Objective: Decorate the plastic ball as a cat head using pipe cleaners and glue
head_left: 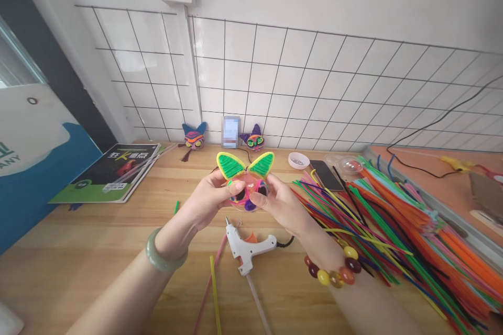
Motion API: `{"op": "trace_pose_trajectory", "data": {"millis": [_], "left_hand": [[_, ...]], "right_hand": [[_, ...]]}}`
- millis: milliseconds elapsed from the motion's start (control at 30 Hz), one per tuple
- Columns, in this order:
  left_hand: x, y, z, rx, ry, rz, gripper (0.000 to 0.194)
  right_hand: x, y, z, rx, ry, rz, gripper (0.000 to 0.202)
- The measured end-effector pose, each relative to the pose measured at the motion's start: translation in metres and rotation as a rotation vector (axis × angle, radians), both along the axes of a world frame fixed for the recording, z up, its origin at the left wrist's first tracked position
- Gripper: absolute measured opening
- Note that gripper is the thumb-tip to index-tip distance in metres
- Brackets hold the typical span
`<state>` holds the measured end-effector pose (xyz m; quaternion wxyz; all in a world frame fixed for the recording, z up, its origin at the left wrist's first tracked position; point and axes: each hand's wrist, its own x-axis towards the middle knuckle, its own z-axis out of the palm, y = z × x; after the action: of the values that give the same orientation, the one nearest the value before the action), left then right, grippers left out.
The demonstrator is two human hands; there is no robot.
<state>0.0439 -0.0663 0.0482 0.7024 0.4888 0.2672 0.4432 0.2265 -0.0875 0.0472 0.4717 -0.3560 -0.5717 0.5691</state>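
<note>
Between my two hands is a small cat-face craft, with green ears edged in yellow, dark eyes, a pink outline and a purple nose. My left hand grips its left side, the thumb across the front. On the other side my right hand holds it the same way, thumb beside the nose. The craft is upright, raised above the wooden table. Just below it lies a white hot glue gun with a glue stick in its rear end. A yellow pipe cleaner and a pink one lie nearby.
Many coloured pipe cleaners cover the right side. Behind are a small pink bowl, a dark phone and two finished cat faces, one blue, one purple. A magazine lies at left.
</note>
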Motion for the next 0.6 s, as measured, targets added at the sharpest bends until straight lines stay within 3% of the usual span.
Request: {"op": "trace_pose_trajectory", "data": {"millis": [433, 600], "left_hand": [[0.0047, -0.0008, -0.0034, -0.020, -0.016, 0.099, 0.024], [0.0044, -0.0004, -0.0037, -0.021, -0.015, 0.081, 0.026]], "right_hand": [[0.0017, 0.0016, -0.0028, -0.001, -0.007, -0.011, 0.044], [0.0031, -0.0019, -0.0011, -0.028, -0.042, -0.034, 0.047]]}}
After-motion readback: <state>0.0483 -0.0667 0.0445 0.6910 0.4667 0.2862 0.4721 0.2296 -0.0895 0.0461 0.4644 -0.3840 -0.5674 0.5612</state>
